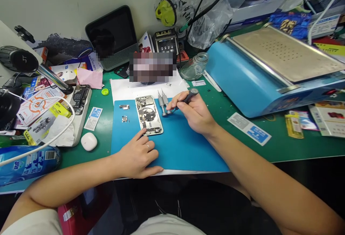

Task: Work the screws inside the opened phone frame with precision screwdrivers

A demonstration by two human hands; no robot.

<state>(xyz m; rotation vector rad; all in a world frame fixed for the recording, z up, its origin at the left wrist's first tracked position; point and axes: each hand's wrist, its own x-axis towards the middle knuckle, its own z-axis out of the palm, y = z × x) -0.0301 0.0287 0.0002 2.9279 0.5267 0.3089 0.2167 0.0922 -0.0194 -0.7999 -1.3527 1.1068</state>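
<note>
An opened phone (148,115) lies face down on a blue mat (185,148), its inner parts showing. My left hand (138,154) rests on the mat just below the phone, fingers loosely curled, index fingertip touching the phone's lower edge; it holds nothing. My right hand (192,111) is closed on a grey screwdriver (190,95), its tip pointing down-left towards two other grey screwdrivers (162,102) lying beside the phone. Two small metal parts (124,113) lie on the mat left of the phone.
A blue heating machine (269,66) fills the right side. A glass jar (194,67), a black tablet (111,37) and a plastic bag stand at the back. A second opened phone (79,98), a white earbud case (88,141), leaflets and a blue packet crowd the left.
</note>
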